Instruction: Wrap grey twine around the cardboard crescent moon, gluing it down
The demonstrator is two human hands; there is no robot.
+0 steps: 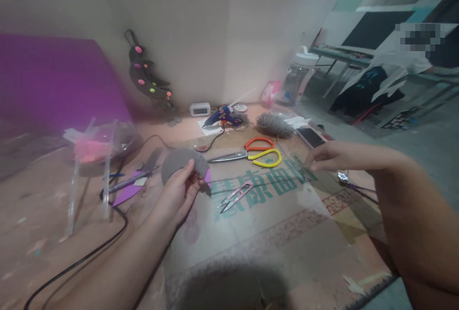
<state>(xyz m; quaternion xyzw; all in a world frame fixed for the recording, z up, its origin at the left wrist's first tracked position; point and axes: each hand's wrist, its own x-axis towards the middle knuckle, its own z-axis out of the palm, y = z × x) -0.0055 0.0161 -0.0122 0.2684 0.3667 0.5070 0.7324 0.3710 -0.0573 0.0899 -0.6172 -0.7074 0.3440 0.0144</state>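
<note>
My left hand is closed on a rounded piece wrapped in grey yarn, with a bit of purple showing at its right edge. From that piece a thin strand of grey yarn stretches across to the right. At its far end my right hand is raised, fingers pinched on the strand. Orange-and-yellow-handled scissors lie just beyond the strand. Pink thread snips rest between my hands on a printed sheet. A ball of grey yarn sits farther back.
A blue glue gun lies at the back, its black cord looping left. Purple cut pieces and a clear bowl stand left. A phone, a plastic jar and a seated person are right.
</note>
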